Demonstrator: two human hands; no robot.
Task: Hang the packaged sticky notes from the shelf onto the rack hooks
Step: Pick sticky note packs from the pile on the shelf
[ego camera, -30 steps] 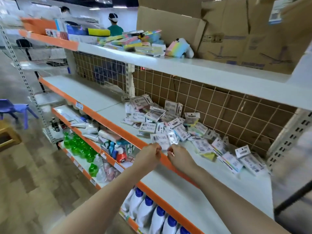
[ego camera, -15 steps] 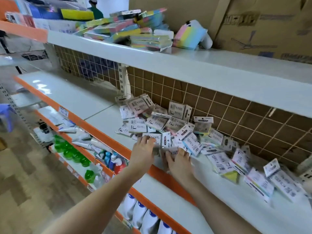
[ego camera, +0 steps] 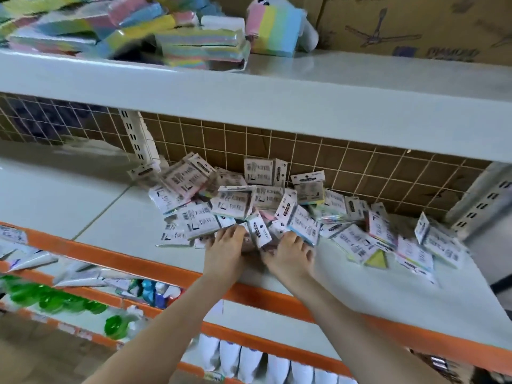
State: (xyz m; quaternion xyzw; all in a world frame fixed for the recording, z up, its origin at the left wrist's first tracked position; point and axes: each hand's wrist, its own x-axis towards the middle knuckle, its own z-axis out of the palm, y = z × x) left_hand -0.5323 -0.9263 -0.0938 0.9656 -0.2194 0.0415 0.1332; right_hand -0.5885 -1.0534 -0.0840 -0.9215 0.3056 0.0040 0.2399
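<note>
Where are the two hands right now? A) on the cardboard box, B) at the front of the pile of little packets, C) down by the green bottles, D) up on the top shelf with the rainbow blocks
B: the left hand and the right hand both reach into the near edge of the pile of sticky-note packets on the middle shelf.

Two bare hands show, the left hand (ego camera: 225, 252) and the right hand (ego camera: 291, 254). A heap of small white-carded packaged sticky notes (ego camera: 277, 206) lies on the white orange-edged shelf (ego camera: 97, 203); roughly two dozen show, too overlapped for an exact count. Three shelf levels are visible. At least five white bottles (ego camera: 249, 361) stand below. Several green bottles (ego camera: 55, 297) are too blurred to count. One brown cardboard box (ego camera: 401, 23) sits on top.
</note>
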